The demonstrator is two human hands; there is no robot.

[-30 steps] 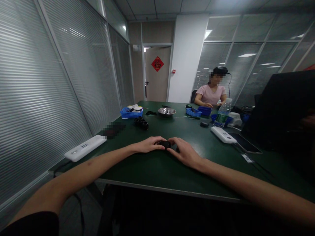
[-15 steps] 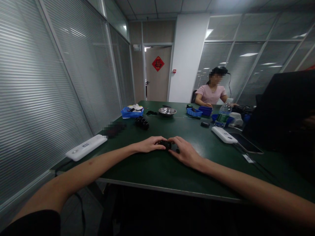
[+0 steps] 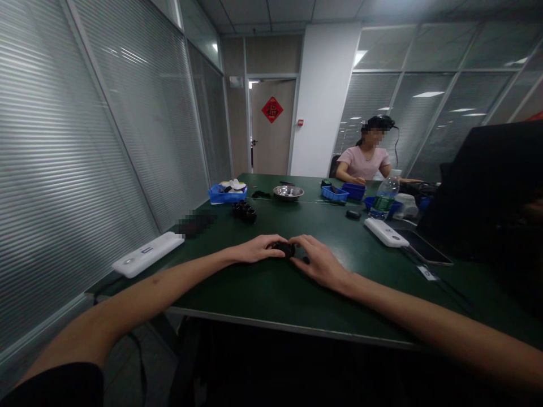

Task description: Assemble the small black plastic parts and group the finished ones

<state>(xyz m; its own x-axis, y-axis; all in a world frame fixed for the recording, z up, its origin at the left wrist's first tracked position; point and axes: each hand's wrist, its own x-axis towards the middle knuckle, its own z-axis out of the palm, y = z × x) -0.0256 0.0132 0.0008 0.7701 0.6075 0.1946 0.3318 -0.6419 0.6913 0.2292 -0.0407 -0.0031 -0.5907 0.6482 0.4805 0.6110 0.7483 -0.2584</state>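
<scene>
A small, dark, rounded object (image 3: 283,249) rests at the middle of the green table; its exact kind is too dark to make out. My left hand (image 3: 257,249) grips it from the left with thumb and fingers. From the other side, the curled fingers of my right hand (image 3: 317,260) close on its right edge. A tiny black piece (image 3: 306,260) shows under my right palm. Farther off to the left stands a cluster of shiny black round parts (image 3: 244,211), apart from both hands.
On the green table (image 3: 237,294) are a steel bowl (image 3: 288,193), a filled blue basket (image 3: 228,195), a smaller blue basket (image 3: 335,194), a water bottle (image 3: 385,195), white power banks (image 3: 148,254) and a phone (image 3: 424,247). A person (image 3: 365,161) sits at the far right.
</scene>
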